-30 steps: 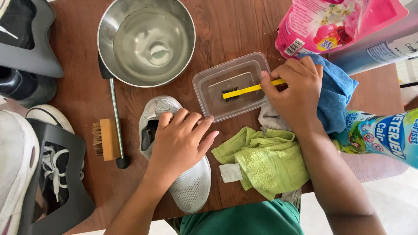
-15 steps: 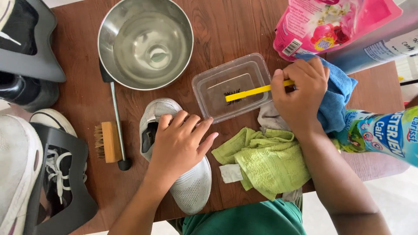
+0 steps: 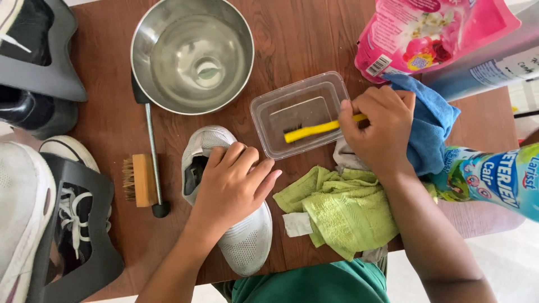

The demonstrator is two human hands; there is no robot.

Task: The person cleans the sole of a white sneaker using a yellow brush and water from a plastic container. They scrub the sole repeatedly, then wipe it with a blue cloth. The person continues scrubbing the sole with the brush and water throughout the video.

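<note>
Resting flat on a pale grey shoe (image 3: 241,241), with fingers spread and open, the left hand (image 3: 233,188), near the front edge of the brown wooden table (image 3: 303,39). Beside it, to the right, a crumpled green cloth (image 3: 342,210). Just beyond, the right hand (image 3: 379,129), closed around the handle of a yellow toothbrush (image 3: 309,132), its head down inside a clear plastic container (image 3: 297,112). Under that hand, a blue cloth (image 3: 432,120). Farther left, a wooden brush (image 3: 140,180) and a steel bowl (image 3: 192,53). At the far right corner, a pink pouch (image 3: 432,33).
</note>
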